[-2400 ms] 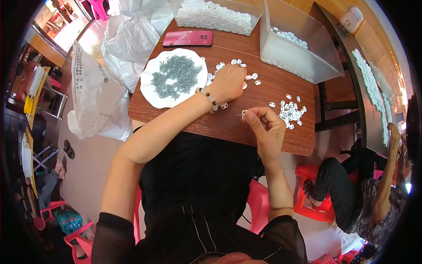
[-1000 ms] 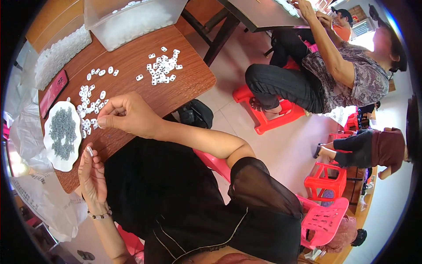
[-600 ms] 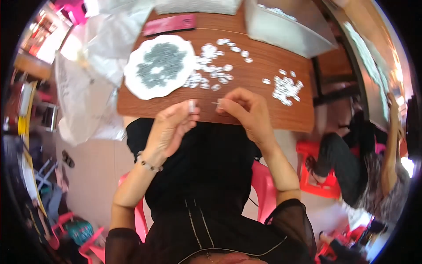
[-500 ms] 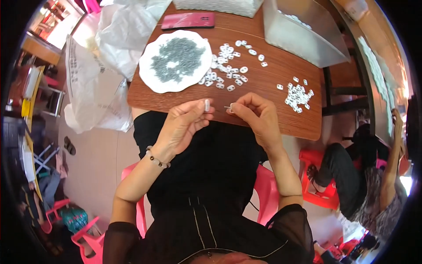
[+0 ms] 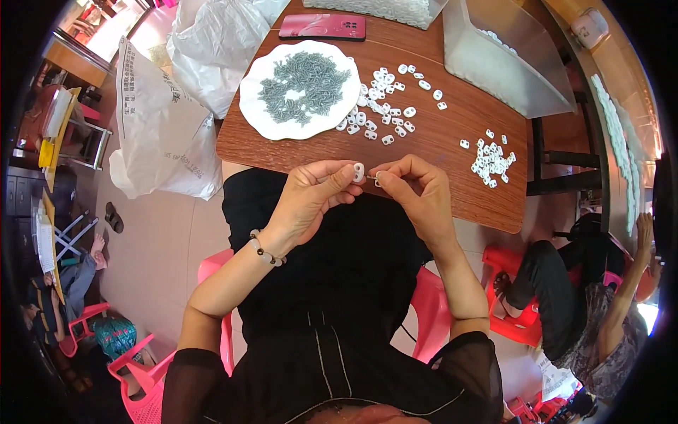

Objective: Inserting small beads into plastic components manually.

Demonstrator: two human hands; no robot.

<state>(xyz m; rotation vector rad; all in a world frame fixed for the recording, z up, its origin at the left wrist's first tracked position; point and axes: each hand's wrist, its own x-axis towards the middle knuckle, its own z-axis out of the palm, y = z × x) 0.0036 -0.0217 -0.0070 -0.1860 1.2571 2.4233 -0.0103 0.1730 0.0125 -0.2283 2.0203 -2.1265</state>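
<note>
Our left hand (image 5: 311,198) pinches a white two-holed piece (image 5: 359,172) between thumb and fingers; our right hand (image 5: 424,194), likewise pinched, holds a thin screw (image 5: 371,177) pointing toward it, over the near edge of the brown table (image 5: 484,205). Beyond lie loose white pieces (image 5: 386,109) and a scalloped plate (image 5: 251,99) of grey screws (image 5: 311,88).

Strong light enters at the upper left, where an opening (image 5: 113,32) washes out to white, and a small patch of glare (image 5: 648,314) burns near the right edge. The bench (image 5: 441,134) is well lit, the hands (image 5: 426,194) look fairly sharp, the black clothing (image 5: 318,272) swallows detail, and fisheye distortion bends everything toward dark corners.
</note>
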